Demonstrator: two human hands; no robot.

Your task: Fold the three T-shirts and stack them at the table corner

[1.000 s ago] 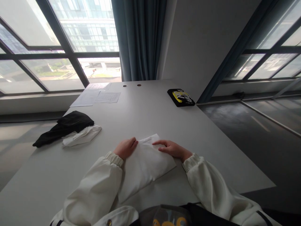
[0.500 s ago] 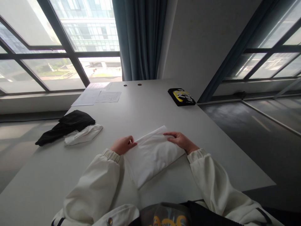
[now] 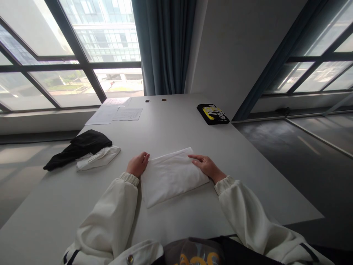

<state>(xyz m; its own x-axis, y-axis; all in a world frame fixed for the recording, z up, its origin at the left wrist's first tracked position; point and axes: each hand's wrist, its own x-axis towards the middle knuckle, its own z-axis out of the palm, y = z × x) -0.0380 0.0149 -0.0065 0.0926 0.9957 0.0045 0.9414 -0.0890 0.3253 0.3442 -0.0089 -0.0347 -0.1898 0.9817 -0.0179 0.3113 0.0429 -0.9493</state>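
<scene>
Across the white table [image 3: 176, 127], a folded white cloth [image 3: 173, 178] lies near the person, long axis left-to-right, right end angled away. The left hand [image 3: 137, 164] curls at its far-left corner, grip unclear; the right hand [image 3: 208, 167], fingers loosely parted, touches its far-right corner.

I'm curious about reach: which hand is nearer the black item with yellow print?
The right hand: it's on this side of the black item, roughly in line; the left hand is farther, well to its left.

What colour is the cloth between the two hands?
The cloth is plain white, seen best in the head view.
</scene>
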